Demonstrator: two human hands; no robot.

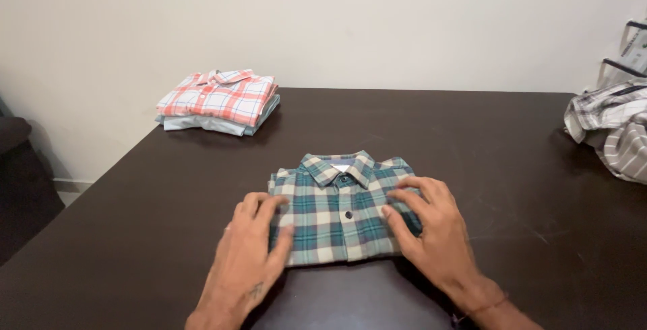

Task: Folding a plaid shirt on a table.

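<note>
hands [344, 242] flank shirt [340, 205] edges — table [505, 168]

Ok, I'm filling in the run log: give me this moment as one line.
left hand: flat on green shirt | right hand: flat on it | shirt: folded, on table | stack: far left | loose shirts: right

A dark brown wooden table [512, 168] fills the lower view, its top faintly scratched and softly reflecting light. Behind it rises a plain cream wall [377, 26]. At the left edge a dark seat [17, 188] stands on pale floor [67, 195].
</note>
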